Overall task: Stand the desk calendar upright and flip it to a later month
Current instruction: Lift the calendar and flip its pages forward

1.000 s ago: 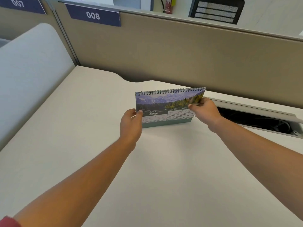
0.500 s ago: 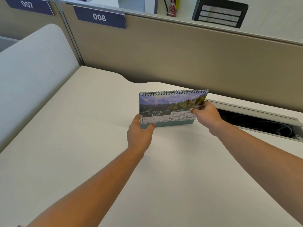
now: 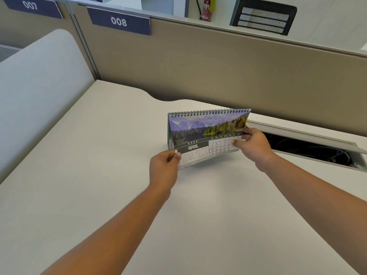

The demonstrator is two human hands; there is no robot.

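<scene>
Left hand point(image 3: 164, 169), right hand point(image 3: 253, 144) pinched closed

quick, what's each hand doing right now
Left hand: pinching the calendar pages' lower left corner.
Right hand: pinching their right edge.

calendar point(image 3: 206, 133) on desk point(image 3: 99, 175), partition point(image 3: 218, 66) behind

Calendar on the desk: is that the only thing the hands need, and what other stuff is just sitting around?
Needed for the job:
- desk calendar, standing, showing April
- left hand, pinching its lower left corner
- right hand, holding its right edge

Just there:
- desk
- 008 sign
- open cable tray
- fire extinguisher
- black chair back
</scene>
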